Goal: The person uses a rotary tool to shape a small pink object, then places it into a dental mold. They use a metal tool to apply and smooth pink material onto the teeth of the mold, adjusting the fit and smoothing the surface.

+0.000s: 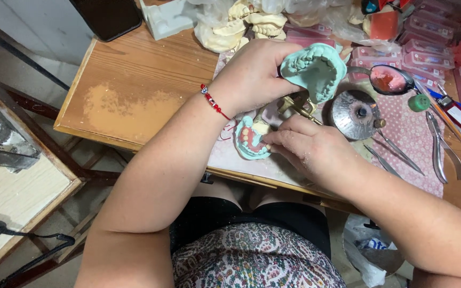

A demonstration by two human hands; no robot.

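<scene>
Pink trays (pixel 428 32) behind — left hand (pixel 254 74) grips green cast (pixel 316 69), right hand (pixel 308 146) pinches denture (pixel 251 140).

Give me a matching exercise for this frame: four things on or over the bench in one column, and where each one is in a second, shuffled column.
Things:
1. large green tooth mould
2. small green mould with pink wax
3. pliers
4. round metal dish

Places:
A. flat on the bench under the right hand fingertips
B. lying on the dotted pink cloth at the far right
C. held up in the left hand
D. on the bench just right of the brass hinge frame

Pairs: 1-C, 2-A, 3-B, 4-D
</scene>
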